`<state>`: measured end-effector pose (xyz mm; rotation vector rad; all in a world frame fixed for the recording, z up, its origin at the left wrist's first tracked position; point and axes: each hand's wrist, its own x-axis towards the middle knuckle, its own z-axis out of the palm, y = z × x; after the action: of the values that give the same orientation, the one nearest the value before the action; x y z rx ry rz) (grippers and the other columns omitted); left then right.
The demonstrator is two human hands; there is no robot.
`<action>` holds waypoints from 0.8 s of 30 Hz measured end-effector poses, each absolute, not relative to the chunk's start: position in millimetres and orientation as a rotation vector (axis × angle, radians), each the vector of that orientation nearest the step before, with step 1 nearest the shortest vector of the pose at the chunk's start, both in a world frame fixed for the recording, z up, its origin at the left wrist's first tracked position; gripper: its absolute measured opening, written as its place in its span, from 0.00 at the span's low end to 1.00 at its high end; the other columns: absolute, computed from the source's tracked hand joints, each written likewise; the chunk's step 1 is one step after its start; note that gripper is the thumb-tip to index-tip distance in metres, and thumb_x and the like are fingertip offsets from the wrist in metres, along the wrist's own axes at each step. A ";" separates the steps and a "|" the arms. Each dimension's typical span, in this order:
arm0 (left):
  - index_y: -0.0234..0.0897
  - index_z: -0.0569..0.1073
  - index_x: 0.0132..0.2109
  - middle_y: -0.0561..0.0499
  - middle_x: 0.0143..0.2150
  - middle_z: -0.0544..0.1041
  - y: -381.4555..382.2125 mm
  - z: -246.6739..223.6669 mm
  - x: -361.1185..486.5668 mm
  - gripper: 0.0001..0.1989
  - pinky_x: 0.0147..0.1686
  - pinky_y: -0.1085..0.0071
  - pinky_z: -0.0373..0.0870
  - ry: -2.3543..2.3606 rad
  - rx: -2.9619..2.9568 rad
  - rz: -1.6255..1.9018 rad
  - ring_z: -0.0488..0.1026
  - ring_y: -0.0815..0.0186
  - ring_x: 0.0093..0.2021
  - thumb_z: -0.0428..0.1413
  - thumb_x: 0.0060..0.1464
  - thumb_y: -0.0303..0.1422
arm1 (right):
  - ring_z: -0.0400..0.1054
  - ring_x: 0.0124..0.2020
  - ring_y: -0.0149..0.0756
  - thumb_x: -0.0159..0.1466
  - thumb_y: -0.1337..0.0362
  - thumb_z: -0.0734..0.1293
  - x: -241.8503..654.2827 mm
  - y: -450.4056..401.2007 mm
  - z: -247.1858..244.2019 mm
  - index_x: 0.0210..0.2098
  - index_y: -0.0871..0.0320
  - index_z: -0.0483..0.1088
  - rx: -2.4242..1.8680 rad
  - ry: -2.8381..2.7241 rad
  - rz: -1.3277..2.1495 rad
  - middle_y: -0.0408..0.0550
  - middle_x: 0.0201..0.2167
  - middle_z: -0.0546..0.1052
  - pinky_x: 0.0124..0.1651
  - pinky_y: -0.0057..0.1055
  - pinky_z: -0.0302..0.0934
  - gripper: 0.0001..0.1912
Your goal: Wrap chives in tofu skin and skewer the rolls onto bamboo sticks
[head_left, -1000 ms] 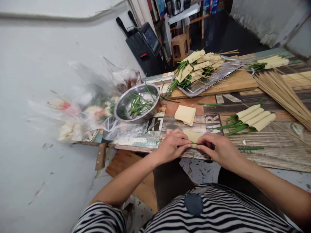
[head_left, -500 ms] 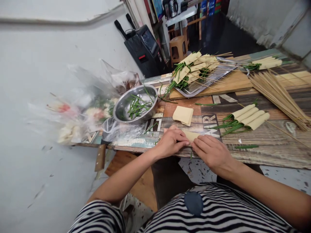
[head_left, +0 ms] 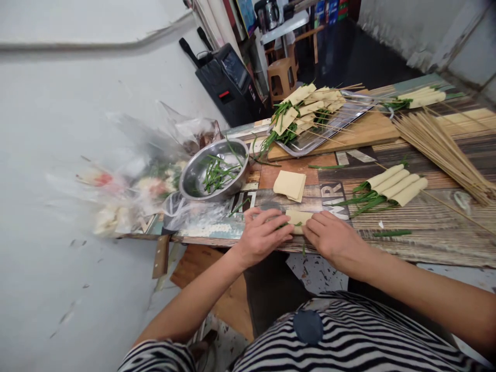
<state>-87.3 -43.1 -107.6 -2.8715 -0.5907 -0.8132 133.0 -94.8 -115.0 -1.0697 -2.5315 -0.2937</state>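
A pale yellow tofu sheet (head_left: pixel 297 216) lies at the near edge of the table, partly rolled, with bits of green showing at the fold. My left hand (head_left: pixel 261 233) is over its left end, fingers stretched and somewhat apart, fingertips touching the fold. At the right end, my right hand (head_left: pixel 329 235) has its fingers bent together, gripping the sheet; its thumb is mostly hidden. Just beyond is a small stack of square tofu sheets (head_left: pixel 290 185). To the right lie several finished tofu rolls (head_left: pixel 399 183) with green chives sticking out, held on a skewer.
A steel bowl (head_left: pixel 189 178) of cut chives (head_left: pixel 219 173) stands left, beside plastic bags (head_left: pixel 151 170). A knife (head_left: pixel 160 256) juts over the front edge. Farther back, a metal tray (head_left: pixel 306 147) of skewered rolls rests on a wooden board (head_left: pixel 372 132). Bare skewers (head_left: pixel 442 155) lie right.
My left hand has gone from a pinch to spread fingers and shifted slightly left. More of the tofu sheet and some green now show between the hands. My right hand stays at the right end.
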 end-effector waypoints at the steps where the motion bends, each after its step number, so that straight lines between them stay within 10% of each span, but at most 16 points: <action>1: 0.40 0.73 0.48 0.50 0.47 0.79 -42.0 -107.6 -86.7 0.10 0.48 0.60 0.55 -0.508 -2.889 -0.765 0.70 0.61 0.50 0.57 0.59 0.34 | 0.55 0.31 0.38 0.63 0.72 0.62 133.1 -94.8 -115.3 0.30 0.63 0.72 -1.073 -2.530 -0.288 0.49 0.26 0.69 0.37 0.35 0.46 0.08; 24: 0.35 0.75 0.29 0.50 0.28 0.75 -11.5 -74.5 -48.8 0.15 0.36 0.69 0.57 -0.810 -3.434 -0.003 0.70 0.67 0.34 0.51 0.62 0.35 | 0.57 0.33 0.39 0.63 0.73 0.61 134.4 -99.1 -117.2 0.35 0.63 0.72 -1.151 -2.511 -0.278 0.50 0.28 0.68 0.37 0.34 0.51 0.08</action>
<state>-48.8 -11.5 -74.5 -3.4339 -0.8095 -0.0030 134.4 -99.1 -117.2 -1.1514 -2.5106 -0.2785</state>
